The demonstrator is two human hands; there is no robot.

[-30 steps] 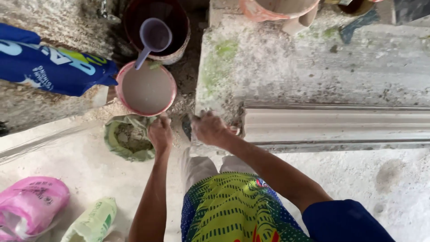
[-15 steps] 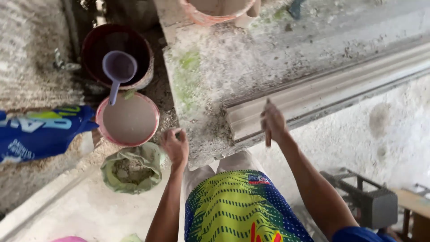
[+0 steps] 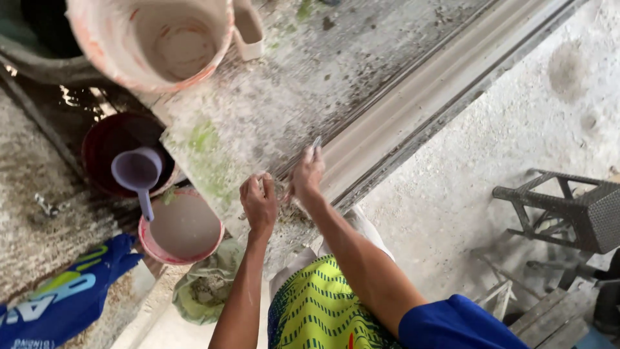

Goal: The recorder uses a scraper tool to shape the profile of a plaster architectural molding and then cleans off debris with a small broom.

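Observation:
My right hand [image 3: 307,174] grips a thin metal scraper [image 3: 316,143] whose tip touches the near end of a long white plaster moulding [image 3: 413,103] lying on a rough grey slab [image 3: 284,84]. My left hand [image 3: 259,201] rests on the slab edge just left of it, fingers curled; whether it holds anything is hidden. A pink bowl of grey slurry [image 3: 183,227] sits below and to the left of the left hand.
A big pink-rimmed bucket [image 3: 155,39] stands on the slab at top left. A dark red basin [image 3: 106,139] holds a lilac scoop [image 3: 137,173]. A blue sack [image 3: 64,297], a green bag [image 3: 206,287] and a dark woven stool [image 3: 568,207] surround me.
The view has swung to the right and closer. My right hand has come back along the moulding to its near end, and my left hand has moved up beside it.

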